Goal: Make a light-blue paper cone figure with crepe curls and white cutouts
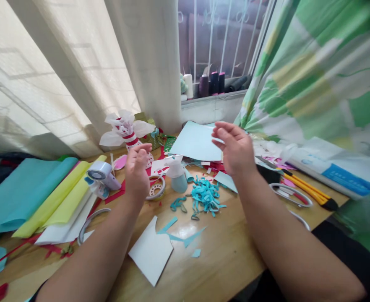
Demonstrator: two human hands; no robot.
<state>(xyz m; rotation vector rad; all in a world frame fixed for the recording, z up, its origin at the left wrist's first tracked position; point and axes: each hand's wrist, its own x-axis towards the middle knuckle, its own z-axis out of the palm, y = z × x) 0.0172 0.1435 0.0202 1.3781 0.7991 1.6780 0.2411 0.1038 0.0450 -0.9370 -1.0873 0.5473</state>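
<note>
My right hand is raised over the wooden desk and pinches the right edge of a pale blue paper sheet, which it holds up off the desk. My left hand hovers to the left with its back toward me and its fingers curled in. What those fingers hold, if anything, is hidden. Just beyond it stands a red-and-white striped paper figure with white petals. Below and between the hands lie a small glue bottle, a tape roll and a heap of teal paper shreds.
Teal, yellow and white sheets are stacked at the left beside a tape dispenser. A cut white sheet lies near the front. Scissors and a yellow utility knife rest at the right. Curtains hang behind.
</note>
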